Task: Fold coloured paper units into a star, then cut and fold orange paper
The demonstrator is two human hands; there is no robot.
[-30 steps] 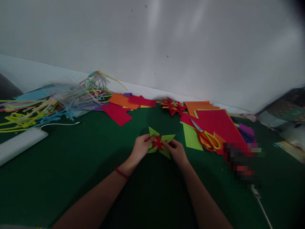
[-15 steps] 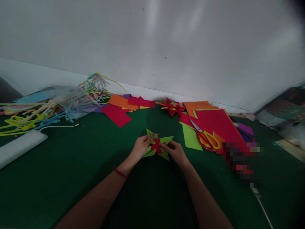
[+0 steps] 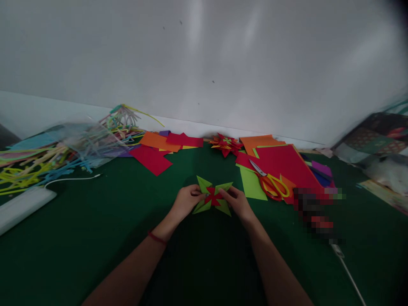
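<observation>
A folded paper flower (image 3: 213,196) with light green pointed petals and a red cross-shaped centre is held low over the green table, in the middle of the view. My left hand (image 3: 188,199) pinches it from the left, fingertips at the edge of the red centre. From the right, my right hand (image 3: 238,201) grips it with the thumb on the red and green paper. The fingers underneath are hidden. Farther back lies a finished-looking layered flower (image 3: 225,144) in red, orange and green.
Scissors (image 3: 270,180) with orange and yellow handles lie on red paper sheets (image 3: 280,159) to the right. Red and orange paper pieces (image 3: 153,159) and pipe cleaners (image 3: 73,148) lie back left. A white power strip (image 3: 27,206) is at far left, a blurred-out corded object (image 3: 317,216) at right.
My left fingers have slid from the upper left petal down to the red centre's left side, uncovering that petal. The view has shifted slightly to the right.
</observation>
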